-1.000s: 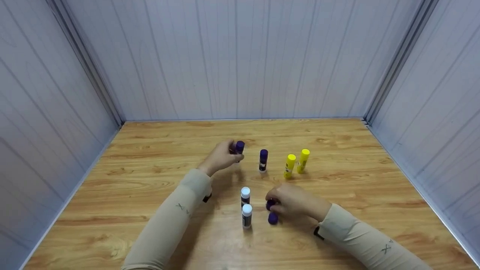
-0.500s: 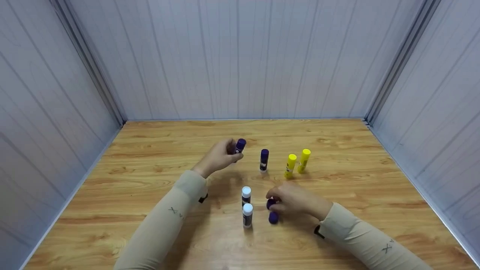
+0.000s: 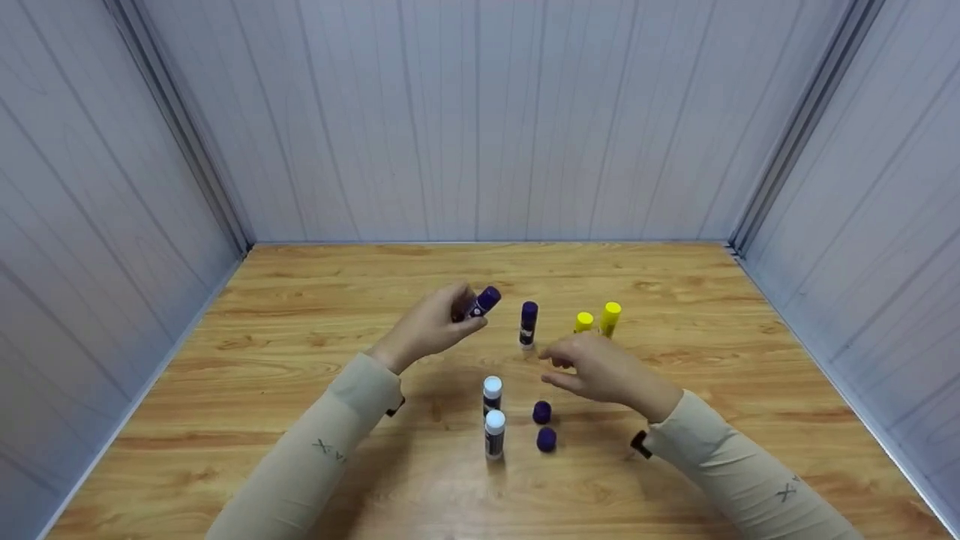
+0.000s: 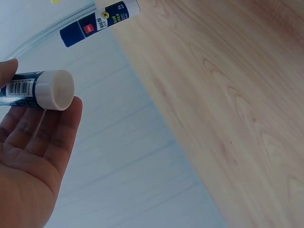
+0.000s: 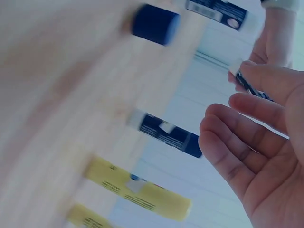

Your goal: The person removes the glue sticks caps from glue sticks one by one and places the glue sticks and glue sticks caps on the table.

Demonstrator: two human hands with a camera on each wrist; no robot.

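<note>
One dark purple cylindrical plastic glue stick with white base [image 3: 482, 304] is tilted above the wooden table [image 3: 337, 300], gripped by the left hand [image 3: 431, 328]; the right hand [image 3: 602, 373], loosely curved, holds nothing; gripping below the purple cap [image 3: 490, 297] should leave it free

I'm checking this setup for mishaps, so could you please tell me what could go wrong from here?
The left hand holds a purple-capped cylindrical plastic tube at a tilt, so it might slip. The right hand partly hides two yellow cylindrical plastic tubes in the head view and could knock one over. Two white-capped cylindrical plastic tubes stand close together; if one were knocked, it could topple the other.
</note>
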